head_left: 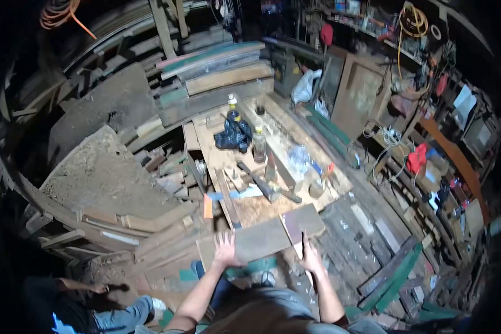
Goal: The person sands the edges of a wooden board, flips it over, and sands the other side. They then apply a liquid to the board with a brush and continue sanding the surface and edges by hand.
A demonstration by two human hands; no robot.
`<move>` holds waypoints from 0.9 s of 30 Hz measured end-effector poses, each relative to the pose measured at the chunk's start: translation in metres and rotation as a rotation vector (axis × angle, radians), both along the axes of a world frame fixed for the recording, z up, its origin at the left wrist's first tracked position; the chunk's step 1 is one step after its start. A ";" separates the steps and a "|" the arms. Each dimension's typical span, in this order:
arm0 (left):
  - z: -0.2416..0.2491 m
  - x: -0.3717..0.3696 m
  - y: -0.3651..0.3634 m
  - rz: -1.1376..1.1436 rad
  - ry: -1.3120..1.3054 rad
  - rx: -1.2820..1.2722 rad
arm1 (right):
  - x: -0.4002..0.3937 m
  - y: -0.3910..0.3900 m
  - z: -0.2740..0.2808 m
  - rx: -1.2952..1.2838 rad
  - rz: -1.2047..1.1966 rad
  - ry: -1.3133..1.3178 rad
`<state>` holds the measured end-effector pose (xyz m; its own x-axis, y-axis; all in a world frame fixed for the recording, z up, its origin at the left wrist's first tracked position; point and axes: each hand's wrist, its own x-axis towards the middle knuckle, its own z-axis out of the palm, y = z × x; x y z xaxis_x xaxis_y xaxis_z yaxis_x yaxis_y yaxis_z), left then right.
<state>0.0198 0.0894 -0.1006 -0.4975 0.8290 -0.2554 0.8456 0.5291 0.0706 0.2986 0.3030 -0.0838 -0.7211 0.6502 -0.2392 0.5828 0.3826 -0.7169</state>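
Plank (pixel 261 240) under left grip (pixel 226 249) (flat, open); right grip (pixel 310 257) clasps pencil (pixel 303 242).

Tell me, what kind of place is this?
Probably a woodworking shop. Wooden planks are stacked by the wall, a sawdust-covered workbench holds tools and bottles, and the person's left hand presses on a wooden board.

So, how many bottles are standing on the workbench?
2. One bottle with a yellow cap stands at the far end, behind the dark blue vise. The other bottle stands just right of the vise. Clutter may hide more.
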 end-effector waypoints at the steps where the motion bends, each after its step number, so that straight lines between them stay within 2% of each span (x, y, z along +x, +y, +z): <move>1: 0.001 0.000 0.000 0.008 -0.006 -0.006 | 0.003 -0.003 -0.002 0.136 0.023 0.122; 2: 0.001 0.002 -0.001 0.014 -0.015 -0.016 | 0.002 -0.008 0.021 0.017 -0.039 0.067; 3: 0.001 0.003 -0.002 0.016 -0.009 -0.014 | 0.003 -0.006 0.019 0.054 -0.065 0.105; 4: 0.005 0.004 -0.002 0.017 -0.004 -0.016 | 0.009 -0.008 0.012 0.087 -0.093 0.142; 8: 0.010 0.010 -0.003 0.021 0.030 0.010 | 0.024 -0.004 -0.021 0.133 -0.162 0.006; 9: 0.009 0.009 -0.003 0.019 0.027 0.030 | 0.023 -0.007 -0.002 0.087 -0.171 -0.071; 12: 0.007 0.009 -0.004 0.031 0.002 0.027 | 0.031 -0.007 -0.002 0.120 -0.166 -0.026; 13: 0.008 0.010 -0.003 0.051 -0.011 -0.007 | 0.032 -0.011 0.022 0.139 -0.164 0.053; 16: 0.008 0.009 -0.002 0.053 -0.032 -0.027 | 0.053 -0.019 0.051 -0.083 -0.312 -0.136; 18: 0.007 0.010 -0.004 0.045 0.013 0.020 | 0.084 -0.037 -0.056 -0.108 -0.299 -0.191; 19: 0.009 0.013 -0.004 0.041 0.008 0.021 | 0.097 -0.049 -0.095 -0.118 -0.339 -0.204; 20: 0.011 0.011 -0.002 0.037 0.009 0.032 | 0.106 -0.052 -0.110 -0.119 -0.380 -0.209; 21: 0.002 0.009 -0.003 0.030 0.032 0.120 | 0.106 -0.061 -0.089 -0.106 -0.394 -0.221; 24: -0.006 0.009 -0.005 0.042 0.046 0.154 | 0.114 -0.069 -0.098 -0.011 -0.424 0.028; 25: -0.006 0.009 -0.005 0.043 0.033 0.134 | 0.109 -0.067 -0.090 -0.061 -0.470 -0.021; 26: -0.006 0.007 -0.004 0.037 -0.016 0.145 | 0.097 -0.065 -0.038 -0.011 -0.420 -0.004; 27: 0.000 0.010 -0.003 0.042 0.002 0.158 | 0.101 -0.053 -0.045 -0.009 -0.384 0.002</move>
